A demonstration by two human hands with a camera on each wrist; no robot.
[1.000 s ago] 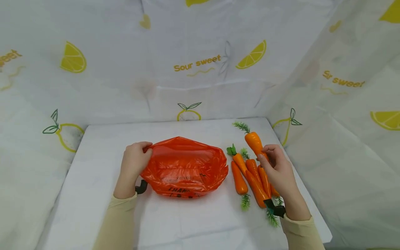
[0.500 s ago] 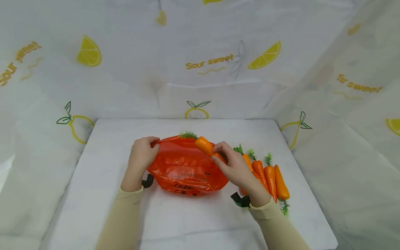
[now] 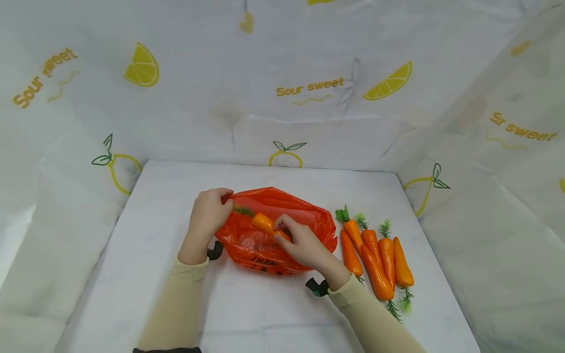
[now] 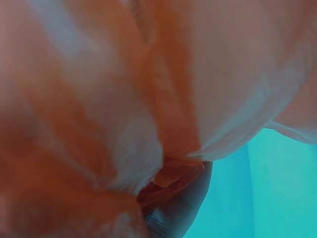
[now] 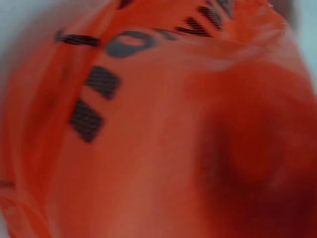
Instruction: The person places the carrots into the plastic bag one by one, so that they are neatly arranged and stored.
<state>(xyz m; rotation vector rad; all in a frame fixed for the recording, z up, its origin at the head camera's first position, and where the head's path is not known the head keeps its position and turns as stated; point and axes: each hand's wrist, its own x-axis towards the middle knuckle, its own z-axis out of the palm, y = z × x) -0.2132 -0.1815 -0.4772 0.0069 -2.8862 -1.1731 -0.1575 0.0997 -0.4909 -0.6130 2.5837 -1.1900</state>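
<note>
In the head view a red plastic bag (image 3: 265, 259) lies with its mouth spread open on the white table. My left hand (image 3: 209, 215) pinches the bag's left upper edge. With thumb and fingers my right hand (image 3: 304, 244) grips the lower part of an orange carrot (image 3: 263, 223), which is over the bag's mouth, its green top pointing left. Crumpled bag plastic (image 4: 99, 99) fills most of the left wrist view. Red plastic with black print (image 5: 124, 124) covers the right wrist view, and the right fingers are not clearly seen there.
Several carrots (image 3: 371, 260) with green tops lie in a group on the table (image 3: 273, 314) just right of the bag. White cloth printed with lemons (image 3: 198, 113) hangs behind the table and on both sides.
My right hand has carried the carrot left from above the group of carrots to the bag's mouth. My left hand keeps its grip on the bag's edge. The head view has shifted a little.
</note>
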